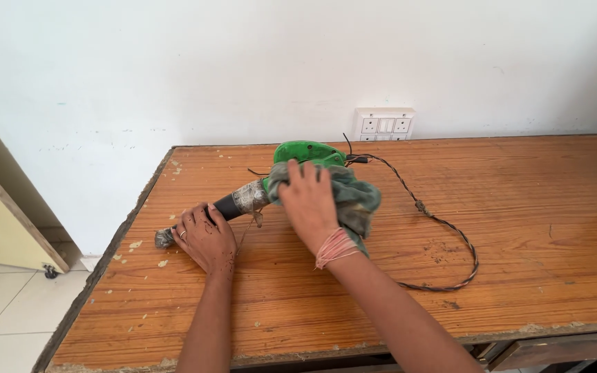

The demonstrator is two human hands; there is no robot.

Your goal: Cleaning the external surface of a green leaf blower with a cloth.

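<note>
A green electric blower (pixel 307 152) lies on its side on a worn wooden table (pixel 533 228), close to the far edge and a little left of the middle, its black nozzle (pixel 226 206) pointing toward the table's left edge. The left hand (pixel 205 238) is closed over the nozzle near its tip, fingers wrapped across the top of the tube and a ring showing on one finger. The right hand (pixel 307 200) lies palm down with its fingers spread, pressing a grey-green cloth (pixel 354 197) against the body of the blower; the cloth is bunched up and drapes over the near side of the tool, hiding much of the housing. A pale band of threads circles the right wrist. Where nozzle and body meet, the tube is wrapped in a greyish, tape-like covering. A twisted dark cord (pixel 450 235) leaves the back of the blower, runs right across the tabletop and curls back in a loose loop toward the near edge. On the white wall just behind the table sits a white switch and socket plate (pixel 384 124). Small pale chips lie scattered over the left part of the table
</note>
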